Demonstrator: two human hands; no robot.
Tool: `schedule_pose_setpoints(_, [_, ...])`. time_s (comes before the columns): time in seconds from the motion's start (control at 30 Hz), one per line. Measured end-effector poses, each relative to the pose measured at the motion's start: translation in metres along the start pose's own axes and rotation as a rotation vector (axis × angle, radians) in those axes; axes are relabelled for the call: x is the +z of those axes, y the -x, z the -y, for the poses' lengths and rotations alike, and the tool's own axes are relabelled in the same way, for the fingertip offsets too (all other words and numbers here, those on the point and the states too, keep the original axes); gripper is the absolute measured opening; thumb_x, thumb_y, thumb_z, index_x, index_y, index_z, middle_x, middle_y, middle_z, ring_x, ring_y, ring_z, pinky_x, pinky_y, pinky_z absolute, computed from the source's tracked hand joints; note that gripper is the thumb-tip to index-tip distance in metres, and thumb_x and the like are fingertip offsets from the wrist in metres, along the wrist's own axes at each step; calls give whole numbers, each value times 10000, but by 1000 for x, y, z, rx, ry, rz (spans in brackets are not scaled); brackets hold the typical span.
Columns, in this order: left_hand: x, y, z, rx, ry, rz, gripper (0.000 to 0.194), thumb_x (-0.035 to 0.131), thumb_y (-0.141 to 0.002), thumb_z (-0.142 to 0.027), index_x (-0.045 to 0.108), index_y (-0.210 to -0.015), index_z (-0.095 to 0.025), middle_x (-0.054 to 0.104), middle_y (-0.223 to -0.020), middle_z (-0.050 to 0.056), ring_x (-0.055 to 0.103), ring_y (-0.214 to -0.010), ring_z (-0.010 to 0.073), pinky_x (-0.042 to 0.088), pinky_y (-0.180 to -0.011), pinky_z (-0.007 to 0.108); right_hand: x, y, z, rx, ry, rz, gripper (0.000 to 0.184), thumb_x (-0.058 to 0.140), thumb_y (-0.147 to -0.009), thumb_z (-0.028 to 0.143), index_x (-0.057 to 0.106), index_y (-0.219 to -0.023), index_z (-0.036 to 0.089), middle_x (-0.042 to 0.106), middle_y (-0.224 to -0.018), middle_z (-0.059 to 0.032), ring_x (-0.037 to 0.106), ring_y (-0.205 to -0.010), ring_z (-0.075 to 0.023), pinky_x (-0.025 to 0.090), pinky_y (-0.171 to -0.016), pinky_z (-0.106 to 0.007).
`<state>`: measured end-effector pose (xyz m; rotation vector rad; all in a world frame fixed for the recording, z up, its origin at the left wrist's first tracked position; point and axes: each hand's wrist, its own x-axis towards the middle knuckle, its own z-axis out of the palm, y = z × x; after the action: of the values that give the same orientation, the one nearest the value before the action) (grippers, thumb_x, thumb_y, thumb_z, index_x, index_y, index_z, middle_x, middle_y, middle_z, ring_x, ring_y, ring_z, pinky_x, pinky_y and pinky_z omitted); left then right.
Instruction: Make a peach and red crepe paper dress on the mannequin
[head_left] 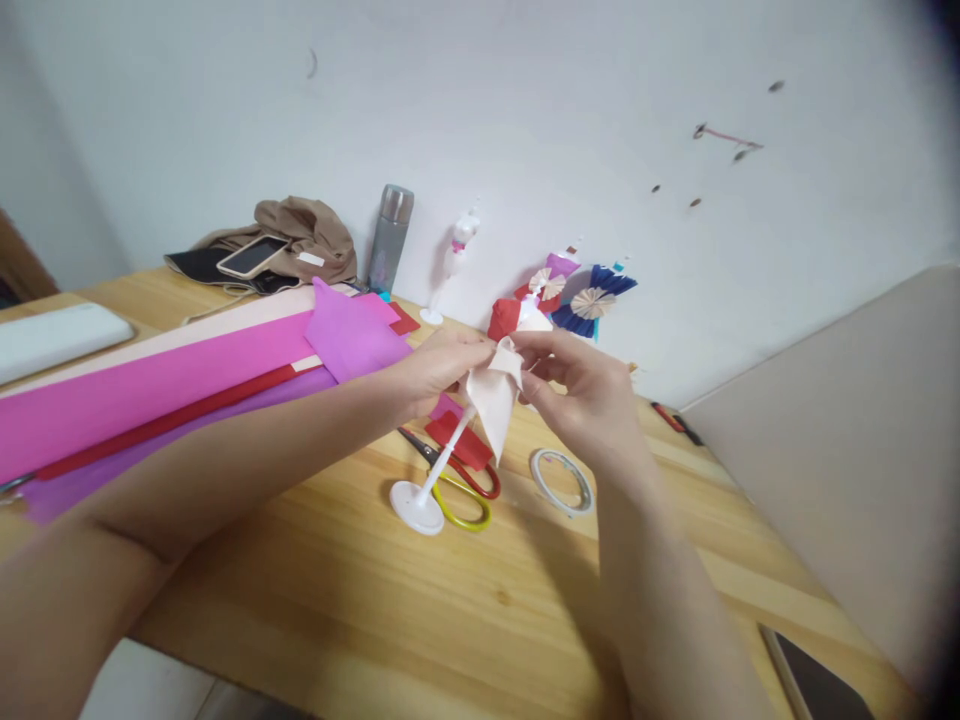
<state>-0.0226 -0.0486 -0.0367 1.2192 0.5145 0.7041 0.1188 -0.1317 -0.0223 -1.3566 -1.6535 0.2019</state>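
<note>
A small white mannequin stand (450, 450) leans to the right in the middle of the view, its round base at the lower left. Cream crepe-like paper (493, 398) wraps its upper part and hangs down in a point. My left hand (442, 365) grips the mannequin and paper from the left, its fingertips partly hidden. From the right, my right hand (581, 390) pinches the paper's top edge between thumb and fingers. Behind the stand lie scissors (469, 517) with red and yellow handles, beside red paper (466, 440). A tape roll (562, 483) lies to the right.
Pink and purple paper sheets (225, 375) spread across the left side. Along the wall stand a grey bottle (391, 240), a bare mannequin (456, 255) and several dressed ones, one in blue (589, 305). A phone (814, 675) lies at the lower right, brown cloth (315, 235) at the back left.
</note>
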Motion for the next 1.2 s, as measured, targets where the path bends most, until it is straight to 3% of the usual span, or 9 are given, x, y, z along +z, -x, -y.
schedule_pose_setpoints(0.1, [0,0,2,-22,0,36,172,598,-820,-163,669,-675,-104,621,-598,26,544,-536,102,354,-535,229,1,0,-5,29,-8,-23,81,661,-799,218,687,-861,263,644,-731,13,594,-601,-147,478,-535,-302])
schedule_pose_setpoints(0.27, [-3,-4,4,-2,67,82,176,623,-820,-200,691,-682,-113,648,-625,38,560,-551,116,405,-589,250,-1,-1,-6,50,-67,-32,12,677,-816,278,673,-813,267,662,-697,14,612,-582,-153,517,-547,-317])
schedule_pose_setpoints(0.4, [-8,-8,4,3,81,82,133,646,-786,-172,685,-673,-114,645,-628,36,564,-566,116,403,-582,240,-8,-5,-5,28,-125,-3,63,738,-758,305,678,-748,287,695,-755,7,639,-620,-169,537,-546,-334])
schedule_pose_setpoints(0.57, [-11,-9,5,21,75,87,138,646,-802,-189,677,-692,-111,658,-633,44,570,-561,118,432,-609,250,-15,-7,-12,73,-159,-15,136,777,-700,306,648,-667,280,666,-699,8,601,-560,-158,482,-443,-300])
schedule_pose_setpoints(0.77, [-8,-7,4,27,80,98,140,642,-820,-197,687,-728,-101,657,-639,41,583,-569,120,440,-616,250,-12,-8,-14,47,-181,-81,138,777,-692,292,641,-678,285,623,-723,15,550,-516,-132,480,-430,-305])
schedule_pose_setpoints(0.93, [-8,-8,2,24,127,90,158,650,-814,-181,676,-677,-108,630,-601,27,553,-547,102,398,-576,219,-9,-10,-19,48,-226,-116,211,761,-717,426,610,-700,280,693,-918,-38,644,-672,-182,510,-477,-324])
schedule_pose_setpoints(1.2, [-9,-10,-2,11,145,113,136,623,-833,-162,706,-743,-101,675,-680,42,588,-604,109,415,-637,226,2,-14,-30,50,-238,-241,302,739,-739,524,541,-735,297,729,-916,-35,693,-764,-227,579,-618,-410])
